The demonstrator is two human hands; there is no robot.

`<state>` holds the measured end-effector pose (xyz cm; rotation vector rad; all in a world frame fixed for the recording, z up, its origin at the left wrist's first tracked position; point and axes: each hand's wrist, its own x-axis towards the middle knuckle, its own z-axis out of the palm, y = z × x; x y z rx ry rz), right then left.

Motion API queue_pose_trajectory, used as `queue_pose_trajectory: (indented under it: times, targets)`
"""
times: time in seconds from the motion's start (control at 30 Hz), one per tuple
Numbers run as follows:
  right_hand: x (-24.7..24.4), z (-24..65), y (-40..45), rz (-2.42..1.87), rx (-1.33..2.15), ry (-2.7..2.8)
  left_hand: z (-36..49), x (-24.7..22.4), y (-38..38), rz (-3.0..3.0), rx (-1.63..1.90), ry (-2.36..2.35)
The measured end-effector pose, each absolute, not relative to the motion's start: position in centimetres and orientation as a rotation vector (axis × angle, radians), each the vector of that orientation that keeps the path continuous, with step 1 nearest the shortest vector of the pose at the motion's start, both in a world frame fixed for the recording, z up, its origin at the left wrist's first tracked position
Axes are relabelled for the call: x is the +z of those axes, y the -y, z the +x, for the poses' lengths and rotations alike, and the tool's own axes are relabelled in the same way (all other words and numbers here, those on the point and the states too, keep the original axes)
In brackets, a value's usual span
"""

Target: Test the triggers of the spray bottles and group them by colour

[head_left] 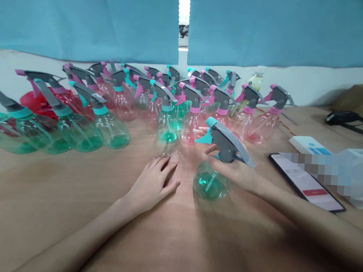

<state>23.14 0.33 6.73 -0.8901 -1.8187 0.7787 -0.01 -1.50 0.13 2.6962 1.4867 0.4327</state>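
Indoors, a wooden tabletop spreads below a blue curtain, its far half taken up by a crowd of spray bottles, some pink, some green. At left, four green ones form a row of their own, the outermost cut by the picture's edge. In front of the crowd, between the person's two hands, is a single green bottle, its long axis near upright with the top leaning right; whether its base touches the wood cannot be told. The right hand is the nearer one, and in contact: the bottle lies just left of its wrist, the grip wrapped about the neck, thumb across the near side and fingertips showing beyond. The left hand lies palm down to the bottle's left, apart from it, its grip holding nothing, fingers loosely spread and pointed toward the crowd. A phone lies beyond the right forearm. Smallest of all, the held bottle's teal nozzle faces left, while its grey spray head slopes down to the right, above the hand.
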Motion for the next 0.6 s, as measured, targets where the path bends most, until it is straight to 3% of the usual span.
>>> queue_pose_trajectory:
  times: [0.6]
  targets:
    - [6.2, 23.0, -1.4, -0.952, 0.737, 1.858, -0.1, 0.2, 1.5, 2.714, 0.404, -1.485]
